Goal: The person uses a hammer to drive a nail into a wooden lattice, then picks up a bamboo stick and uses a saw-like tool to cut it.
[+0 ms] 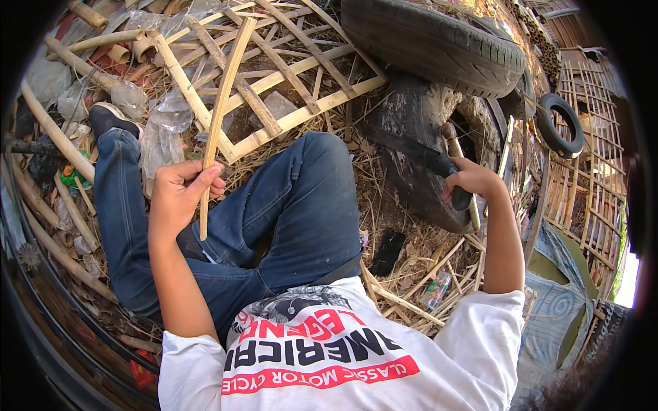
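Observation:
My left hand is closed around a split bamboo strip, pinched between thumb and fingers. The strip stands nearly upright in the view, its top end over a bamboo lattice frame that lies on the ground. On the other side, my right hand grips the black handle of a machete. Its dark blade points left, in front of the worn tyre, and is hard to make out against it. Blade and strip are well apart. Between the hands is my bent knee in blue jeans.
A large tyre lies at the top, and a smaller one leans farther right. Bamboo poles and plastic scraps litter the left. Near my right thigh lie a black flat phone-like object and a clear plastic bottle among shavings.

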Demonstrator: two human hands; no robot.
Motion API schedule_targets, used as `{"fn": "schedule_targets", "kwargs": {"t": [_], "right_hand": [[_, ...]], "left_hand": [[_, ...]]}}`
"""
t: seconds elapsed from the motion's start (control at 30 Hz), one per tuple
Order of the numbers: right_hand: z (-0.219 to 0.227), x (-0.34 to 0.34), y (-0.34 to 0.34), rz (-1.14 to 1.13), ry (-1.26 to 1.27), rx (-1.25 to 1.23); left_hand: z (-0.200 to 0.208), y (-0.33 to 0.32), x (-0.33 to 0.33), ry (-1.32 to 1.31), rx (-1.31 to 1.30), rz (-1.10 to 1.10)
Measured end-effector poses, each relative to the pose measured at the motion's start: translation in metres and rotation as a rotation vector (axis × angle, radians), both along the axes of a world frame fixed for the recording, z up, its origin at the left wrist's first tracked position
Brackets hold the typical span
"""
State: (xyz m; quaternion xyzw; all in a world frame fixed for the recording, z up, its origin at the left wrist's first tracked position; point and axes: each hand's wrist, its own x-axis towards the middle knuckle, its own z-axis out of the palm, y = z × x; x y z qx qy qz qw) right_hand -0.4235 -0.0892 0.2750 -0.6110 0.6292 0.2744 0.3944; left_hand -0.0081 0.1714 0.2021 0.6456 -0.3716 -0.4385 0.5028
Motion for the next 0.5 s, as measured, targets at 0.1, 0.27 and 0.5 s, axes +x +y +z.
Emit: {"fn": "schedule_targets", "kwargs": {"t": [0.1, 0.27, 0.5], "right_hand": [[-0.003, -0.006, 0.005, -0.173, -0.205, 0.028], [0.049, -0.002, 0.027, -0.188, -0.242, -0.147], [0.038, -0.072, 0.111, -0.373, -0.569, -0.686]], "left_hand": [[-0.002, 0.002, 0.001, 0.022, 0.026, 0.028], [0.002, 0.001, 0.001, -0.002, 0.024, 0.006], [0.012, -0.012, -0.025, -0.031, 0.071, -0.085]]}}
